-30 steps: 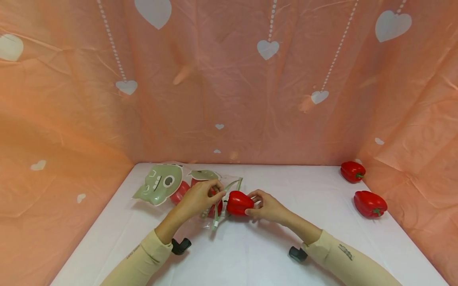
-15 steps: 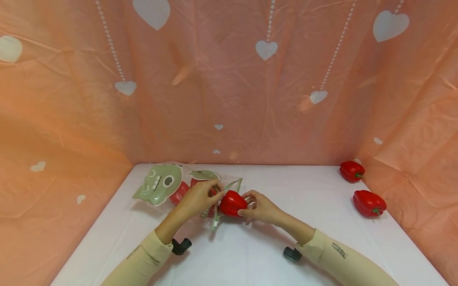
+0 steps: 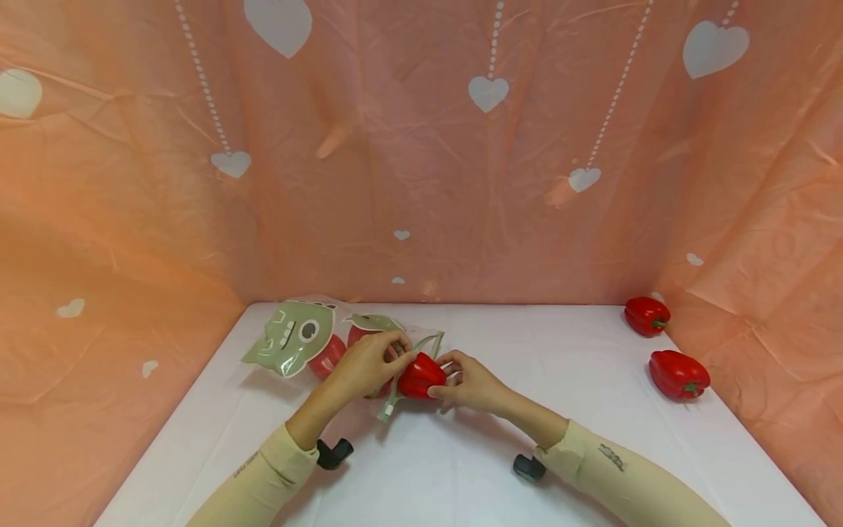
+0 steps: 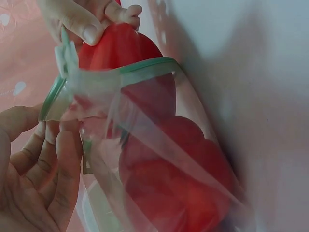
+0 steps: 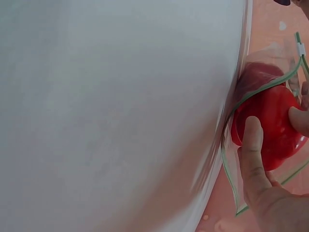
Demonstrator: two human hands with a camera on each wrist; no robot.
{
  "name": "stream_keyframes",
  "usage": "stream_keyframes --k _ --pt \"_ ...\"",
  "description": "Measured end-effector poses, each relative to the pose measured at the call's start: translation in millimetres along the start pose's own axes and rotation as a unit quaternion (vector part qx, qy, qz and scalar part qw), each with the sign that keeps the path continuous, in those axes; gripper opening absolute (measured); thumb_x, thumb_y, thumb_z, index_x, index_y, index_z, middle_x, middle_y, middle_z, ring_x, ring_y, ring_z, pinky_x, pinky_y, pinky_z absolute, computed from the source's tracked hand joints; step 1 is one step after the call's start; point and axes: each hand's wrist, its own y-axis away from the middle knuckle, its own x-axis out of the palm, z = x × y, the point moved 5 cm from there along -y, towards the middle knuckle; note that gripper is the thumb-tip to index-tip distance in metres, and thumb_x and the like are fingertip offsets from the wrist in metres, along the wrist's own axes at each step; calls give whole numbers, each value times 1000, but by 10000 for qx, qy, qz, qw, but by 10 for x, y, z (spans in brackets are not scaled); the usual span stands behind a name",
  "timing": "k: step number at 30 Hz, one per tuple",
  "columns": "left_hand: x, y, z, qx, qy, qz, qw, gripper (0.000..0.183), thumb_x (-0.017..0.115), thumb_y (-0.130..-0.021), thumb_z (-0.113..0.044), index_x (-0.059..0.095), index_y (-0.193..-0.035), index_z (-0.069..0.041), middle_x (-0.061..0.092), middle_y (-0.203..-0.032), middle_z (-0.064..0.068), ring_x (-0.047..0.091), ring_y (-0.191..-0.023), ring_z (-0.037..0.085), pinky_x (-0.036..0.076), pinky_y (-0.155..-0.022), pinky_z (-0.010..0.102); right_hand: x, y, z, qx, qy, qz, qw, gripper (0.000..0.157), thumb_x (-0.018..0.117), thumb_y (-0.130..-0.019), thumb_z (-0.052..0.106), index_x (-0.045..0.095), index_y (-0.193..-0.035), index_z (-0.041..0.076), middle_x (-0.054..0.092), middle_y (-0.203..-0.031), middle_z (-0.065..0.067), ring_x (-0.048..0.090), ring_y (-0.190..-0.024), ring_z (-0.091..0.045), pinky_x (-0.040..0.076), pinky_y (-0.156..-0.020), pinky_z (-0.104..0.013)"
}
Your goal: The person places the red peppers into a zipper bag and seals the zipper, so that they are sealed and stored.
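A clear zip bag (image 3: 290, 340) with a green cartoon print lies at the table's back left, several red bell peppers inside. My left hand (image 3: 364, 364) pinches its rim; in the left wrist view, thumb and fingers meet on the green-edged strip (image 4: 145, 64). My right hand (image 3: 476, 384) grips another red bell pepper (image 3: 421, 377) by its outer end. This pepper sits partway through the bag's mouth, its front end behind the clear film. In the right wrist view the thumb and fingers lie on opposite sides of the pepper (image 5: 275, 123). A white slider (image 5: 301, 49) hangs on the zip.
Two loose red bell peppers, one farther back (image 3: 647, 316) and one nearer (image 3: 680, 375), lie by the table's right edge. Black wrist devices (image 3: 334, 454) show under both forearms. Orange cloth (image 3: 448, 219) with white hearts encloses the white table (image 3: 461, 468) at the back and sides.
My right hand has moved left, carrying the bell pepper from just outside the bag's mouth to partly inside it. The left hand has kept its hold on the rim, nearly still.
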Motion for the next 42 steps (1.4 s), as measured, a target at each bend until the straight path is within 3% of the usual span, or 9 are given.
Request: stream_keyframes --k 12,25,42 --pt "0 -15 11 121 -10 -129 9998 8 78 -100 -23 72 -100 -17 71 -86 -8 66 -79 8 56 -75 31 58 -68 30 92 159 -294 9994 54 82 -93 6 53 -136 -10 68 -119 -23 76 -89 -26 64 -74 -38" --pt "-11 5 11 50 -7 -62 10000 10 77 -100 -25 70 -99 -18 71 -87 -9 63 -79 8 54 -73 30 39 -167 -6 391 -454 -932 9938 54 81 -92 3 53 -136 -10 67 -114 -24 78 -77 -33 65 -71 -42" --pt "-6 10 24 92 -25 -100 9999 8 77 -101 -24 71 -101 -20 73 -90 -10 58 -71 6 49 -68 30 39 -330 -96 552 -1219 -1534 9791 49 83 -91 3 53 -128 -9 69 -122 -26 79 -84 -30 65 -79 -41"
